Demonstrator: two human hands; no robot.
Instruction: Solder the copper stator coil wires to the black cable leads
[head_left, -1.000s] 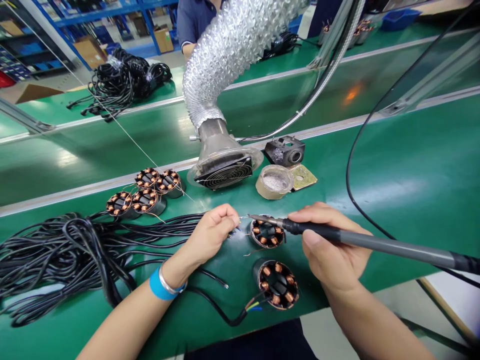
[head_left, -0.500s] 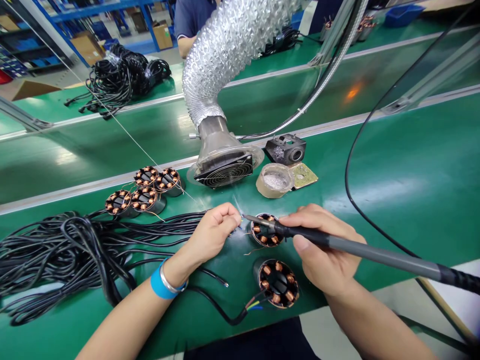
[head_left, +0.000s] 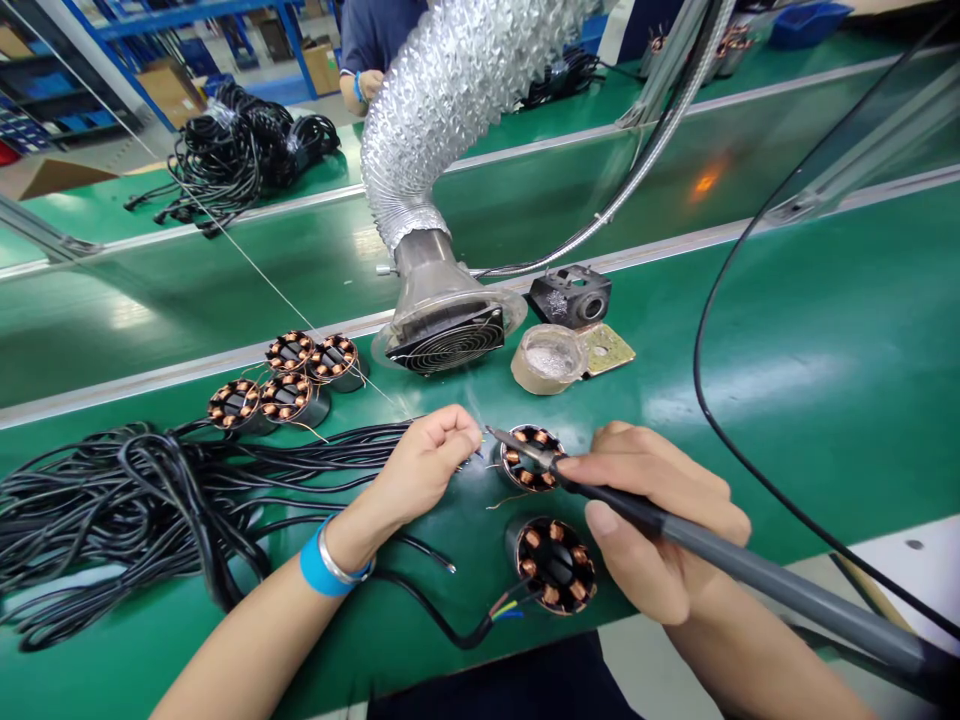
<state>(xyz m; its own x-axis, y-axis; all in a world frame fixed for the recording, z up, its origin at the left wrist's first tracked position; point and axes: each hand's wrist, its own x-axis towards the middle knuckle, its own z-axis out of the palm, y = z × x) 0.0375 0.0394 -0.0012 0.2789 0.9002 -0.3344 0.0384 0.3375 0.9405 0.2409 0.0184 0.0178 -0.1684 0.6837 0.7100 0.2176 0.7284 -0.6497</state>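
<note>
My left hand (head_left: 439,455), wearing a blue wristband, is closed in a pinch on a thin solder wire (head_left: 281,290) that runs down from the upper left. Small coloured wire ends show beside its fingertips. A soldering iron (head_left: 637,510) is gripped in my right hand (head_left: 660,500). Its tip points left, just short of the left fingertips. Under the iron stands a motor stator (head_left: 529,470) with copper windings. Nearer to me, a second stator (head_left: 556,566) has a black cable (head_left: 442,620) with brown, yellow-green and blue wires leading to it.
Black cables (head_left: 150,510) lie heaped at left, below several more stators (head_left: 289,395). A fume extractor (head_left: 450,335) hangs over the bench's back edge. A tan round pot (head_left: 547,365) and a black iron-stand block (head_left: 574,298) are right of it. A person (head_left: 379,40) is behind.
The soldering iron's tip has drawn slightly away from the left fingertips, its handle swinging lower at the right. My right hand has shifted a little rightward. My left hand stays nearly still.
</note>
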